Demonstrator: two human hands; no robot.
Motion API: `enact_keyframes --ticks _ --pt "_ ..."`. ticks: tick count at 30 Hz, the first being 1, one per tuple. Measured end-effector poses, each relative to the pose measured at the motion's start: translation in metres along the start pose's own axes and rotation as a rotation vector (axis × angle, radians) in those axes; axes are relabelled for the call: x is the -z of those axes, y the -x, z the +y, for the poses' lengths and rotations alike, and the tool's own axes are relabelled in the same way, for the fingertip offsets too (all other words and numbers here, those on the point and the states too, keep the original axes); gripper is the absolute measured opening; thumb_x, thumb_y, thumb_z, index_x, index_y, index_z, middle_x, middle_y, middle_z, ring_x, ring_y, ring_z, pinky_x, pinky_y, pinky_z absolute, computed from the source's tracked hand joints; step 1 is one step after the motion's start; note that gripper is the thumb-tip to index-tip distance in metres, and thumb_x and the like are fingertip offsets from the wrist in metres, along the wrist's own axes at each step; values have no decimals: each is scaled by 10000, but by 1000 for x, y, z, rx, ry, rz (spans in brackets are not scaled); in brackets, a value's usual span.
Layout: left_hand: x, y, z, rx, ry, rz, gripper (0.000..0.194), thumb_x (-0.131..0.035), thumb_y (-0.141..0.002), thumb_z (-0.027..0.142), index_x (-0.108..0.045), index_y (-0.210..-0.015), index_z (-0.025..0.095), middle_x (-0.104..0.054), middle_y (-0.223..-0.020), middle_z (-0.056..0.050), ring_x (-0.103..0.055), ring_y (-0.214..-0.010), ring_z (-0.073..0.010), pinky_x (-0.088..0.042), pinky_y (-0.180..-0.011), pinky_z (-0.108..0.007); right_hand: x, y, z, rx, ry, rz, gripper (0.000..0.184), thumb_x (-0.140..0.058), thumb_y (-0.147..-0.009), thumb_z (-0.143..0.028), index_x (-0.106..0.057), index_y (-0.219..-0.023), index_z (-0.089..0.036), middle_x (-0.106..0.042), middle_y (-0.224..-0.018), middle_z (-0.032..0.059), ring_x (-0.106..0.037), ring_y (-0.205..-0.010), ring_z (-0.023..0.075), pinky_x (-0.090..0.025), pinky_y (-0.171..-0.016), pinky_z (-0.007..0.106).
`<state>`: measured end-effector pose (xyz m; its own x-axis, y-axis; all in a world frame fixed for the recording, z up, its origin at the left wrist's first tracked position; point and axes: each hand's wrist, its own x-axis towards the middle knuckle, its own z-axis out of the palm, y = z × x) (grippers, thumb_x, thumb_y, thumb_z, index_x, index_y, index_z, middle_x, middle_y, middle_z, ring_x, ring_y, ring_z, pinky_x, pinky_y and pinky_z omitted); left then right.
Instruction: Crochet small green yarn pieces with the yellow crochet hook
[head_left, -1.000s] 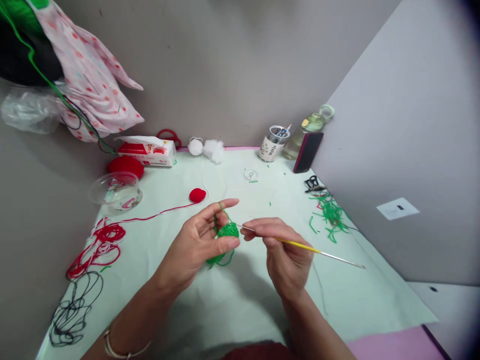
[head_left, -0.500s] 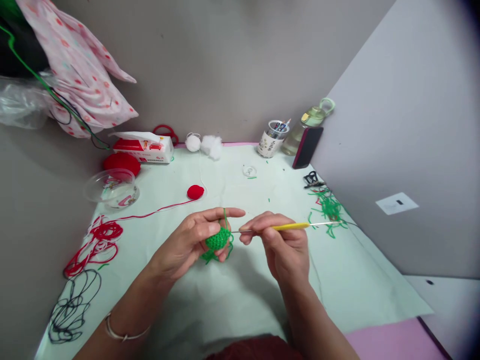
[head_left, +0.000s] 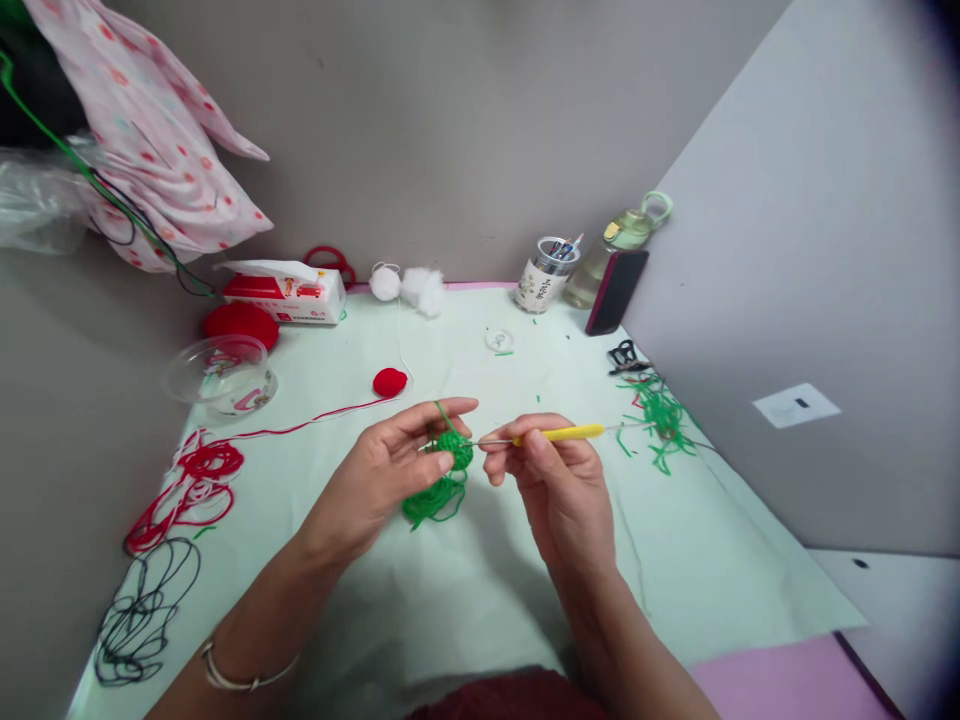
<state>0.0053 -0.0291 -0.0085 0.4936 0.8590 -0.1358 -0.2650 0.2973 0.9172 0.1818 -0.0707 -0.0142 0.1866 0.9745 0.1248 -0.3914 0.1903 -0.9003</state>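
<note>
Between the thumb and fingers of my left hand is a small green crocheted piece. A strand of green yarn runs up over the raised index finger of that hand. Below the piece lies a loose bundle of green yarn on the table. My right hand grips a crochet hook with a yellow handle, held nearly level. The hook's thin metal shaft points left and its tip meets the green piece; the exact stitch is too small to make out.
A red crocheted ball sits ahead with its yarn trailing left to a red and white tangle. Dark cord lies front left. Green scraps, a phone, a bottle and a pen can stand right.
The green piece has been turned and raised slightly in my left hand, uncovering more of the yarn bundle. My right hand and the hook have shifted a little left.
</note>
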Motion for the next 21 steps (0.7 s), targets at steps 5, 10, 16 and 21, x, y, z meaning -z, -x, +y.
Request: enact_keyframes --ticks 5,10,16,21 --pt "-1 0 0 -3 -36 11 388 -761 -824 229 -777 -1210 261 -682 -1001 -48 -628 -873 -181 -523 -754 -317 1 -1 -1 -1 24 19 172 -746 -902 -368 -759 -860 -203 -801 -758 45 -690 -552 147 -593 -528 268" --pt "-2 -2 1 40 61 -41 373 -722 -834 308 -780 -1189 208 -655 -876 -40 -591 -689 -158 -504 -664 -326 2 -2 -2 -13 32 -2 163 -742 -906 -364 -763 -865 -208 -801 -759 43 -693 -558 147 -598 -542 272" --pt "3 -3 -2 121 172 -188 399 -649 -889 383 -772 -1218 192 -605 -736 -31 -500 -558 -128 -384 -538 -288 3 -1 -4 18 19 -68 143 -757 -897 -336 -794 -859 -203 -801 -761 48 -711 -579 156 -594 -548 275" --pt "6 -3 0 113 131 -196 347 -653 -883 391 -803 -1137 209 -600 -755 -34 -498 -581 -134 -395 -563 -305 7 -4 -6 -7 -2 -61 145 -750 -900 -325 -782 -832 -201 -776 -719 31 -656 -520 134 -562 -519 261"
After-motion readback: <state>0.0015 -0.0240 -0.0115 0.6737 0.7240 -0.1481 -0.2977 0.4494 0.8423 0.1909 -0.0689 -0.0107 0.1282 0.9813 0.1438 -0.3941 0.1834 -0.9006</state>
